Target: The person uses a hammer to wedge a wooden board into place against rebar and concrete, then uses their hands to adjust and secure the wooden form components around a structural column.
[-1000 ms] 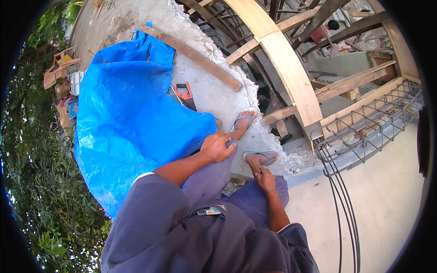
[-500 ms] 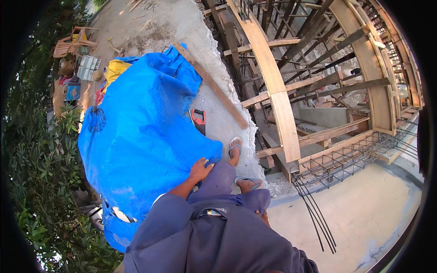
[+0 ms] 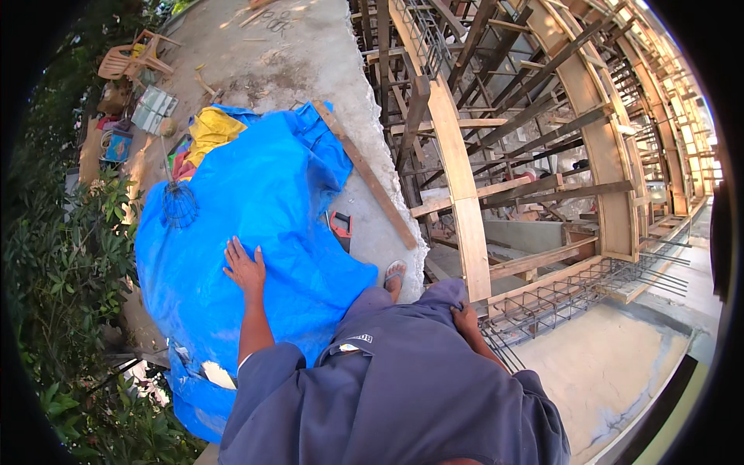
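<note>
A large blue tarp [image 3: 287, 256] is draped in folds over a heap on my left; what lies under it is hidden. My left hand [image 3: 246, 269] is stretched out over the tarp, palm down, fingers apart and holding nothing. It seems to touch the sheet, though contact is hard to confirm. On the other side, my right hand [image 3: 465, 318] is at my raised right knee, its fingers bent onto the cloth of the purple trouser leg [image 3: 445, 294]. Beside the tarp's right edge lies a handsaw [image 3: 341, 225] with a red and black handle, its blade partly covered.
A wooden plank [image 3: 368, 178] lies along the broken concrete edge. Past it are formwork boards [image 3: 457, 155], timber props and a rebar cage [image 3: 550, 298]. A wire cage [image 3: 180, 204] rests on the tarp. Yellow cloth [image 3: 211, 132], a plastic chair [image 3: 128, 58] and bushes [image 3: 77, 271] are left.
My left hand has gone from near my knee out to the left over the tarp, its fingers spreading. My right knee has risen, and my right hand shows more fully on it.
</note>
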Demonstrator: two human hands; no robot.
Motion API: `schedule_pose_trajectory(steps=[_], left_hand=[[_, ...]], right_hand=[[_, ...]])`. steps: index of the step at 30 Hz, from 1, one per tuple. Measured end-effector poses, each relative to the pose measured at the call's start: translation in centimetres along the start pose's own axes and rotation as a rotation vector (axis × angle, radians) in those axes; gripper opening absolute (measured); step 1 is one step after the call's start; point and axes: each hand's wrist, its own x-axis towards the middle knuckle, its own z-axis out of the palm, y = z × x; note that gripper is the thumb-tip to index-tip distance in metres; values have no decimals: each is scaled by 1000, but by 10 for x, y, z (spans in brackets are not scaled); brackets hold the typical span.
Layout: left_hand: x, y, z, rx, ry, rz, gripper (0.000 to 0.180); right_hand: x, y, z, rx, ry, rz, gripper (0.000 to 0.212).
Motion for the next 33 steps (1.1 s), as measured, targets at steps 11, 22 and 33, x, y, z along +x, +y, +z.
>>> schedule_pose_trajectory(steps=[11,22,33], left_hand=[[38,-4,12,-140,-106,-214,65],[50,-10,-8,-196,-373,-337,64],[84,-6,-21,-229,-554,-366,64]], right_hand=[[119,-82,-55,320,-105,-53,35],[206,-138,-98,-336,-342,-304,36],[361,-471,-190,32,305,-600,39]])
